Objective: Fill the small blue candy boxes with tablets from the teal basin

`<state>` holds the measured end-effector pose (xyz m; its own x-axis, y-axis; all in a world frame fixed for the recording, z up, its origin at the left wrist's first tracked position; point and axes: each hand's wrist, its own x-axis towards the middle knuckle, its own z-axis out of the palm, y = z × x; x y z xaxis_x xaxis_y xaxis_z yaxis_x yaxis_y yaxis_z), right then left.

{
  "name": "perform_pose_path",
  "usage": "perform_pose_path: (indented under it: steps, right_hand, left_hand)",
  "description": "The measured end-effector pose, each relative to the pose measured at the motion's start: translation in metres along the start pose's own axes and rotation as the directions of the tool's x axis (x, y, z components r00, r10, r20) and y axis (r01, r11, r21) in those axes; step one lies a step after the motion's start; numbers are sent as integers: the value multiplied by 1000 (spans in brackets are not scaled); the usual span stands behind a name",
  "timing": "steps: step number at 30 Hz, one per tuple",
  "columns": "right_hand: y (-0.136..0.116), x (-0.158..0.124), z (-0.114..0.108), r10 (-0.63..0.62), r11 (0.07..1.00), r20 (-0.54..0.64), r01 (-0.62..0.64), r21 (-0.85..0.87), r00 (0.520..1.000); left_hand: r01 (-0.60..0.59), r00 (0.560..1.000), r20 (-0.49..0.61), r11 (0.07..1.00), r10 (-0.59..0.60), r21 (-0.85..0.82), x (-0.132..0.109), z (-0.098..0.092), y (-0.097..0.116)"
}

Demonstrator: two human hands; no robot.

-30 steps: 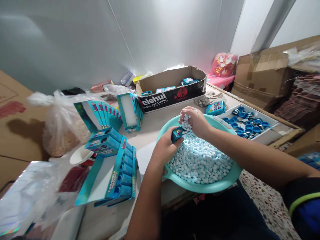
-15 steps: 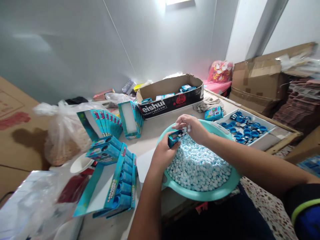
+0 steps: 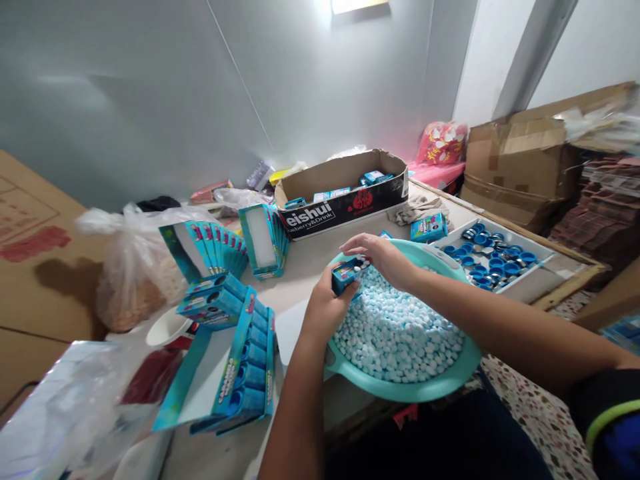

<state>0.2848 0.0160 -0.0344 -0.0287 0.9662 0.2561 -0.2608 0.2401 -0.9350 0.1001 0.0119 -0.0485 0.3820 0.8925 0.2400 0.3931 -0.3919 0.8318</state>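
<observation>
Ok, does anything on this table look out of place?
One thing: the display carton behind the teal basin. Its blue boxes fan out at an angle, while the front carton keeps its boxes in a straight row.

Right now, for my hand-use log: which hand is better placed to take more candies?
Right, likely: the right hand sits over the pale blue candies in the turquoise basin, while the left hand holds the small blue box.
</observation>
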Motion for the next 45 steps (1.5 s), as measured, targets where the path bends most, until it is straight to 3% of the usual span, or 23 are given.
perform_pose_path:
  steps: [9, 17, 20, 24, 29, 38, 45]
  right_hand:
    - [9, 4, -5, 92, 987, -155, -111, -116, 984]
    - [8, 2, -6, 23, 953, -168, -73, -296, 986]
    - [8, 2, -7, -98, 910, -143, 31, -413, 985]
    - [10, -1, -8, -266, 788, -37, 195, -584, 963]
    - [10, -3, -8, -339, 666, 68, 290, -688, 938]
    - [9, -3, -7, -301, 710, 87, 285, -644, 950]
    - [2, -6, -5, -297, 750, 113, 305, -587, 948]
  left_hand:
    - [38, 996, -76, 998, -42, -52, 0, 1, 2]
    - [33, 996, -79, 998, -37, -49, 0, 1, 1]
    - [33, 997, -73, 999, -36, -39, -1, 1, 2]
    - [30, 997, -75, 998, -33, -50, 0, 1, 2]
    - [31, 996, -81, 999, -33, -21, 1, 1, 3]
    - [19, 999, -33, 998, -17, 55, 0, 0, 2]
    - [26, 998, -54, 999, -23, 47, 0, 1, 4]
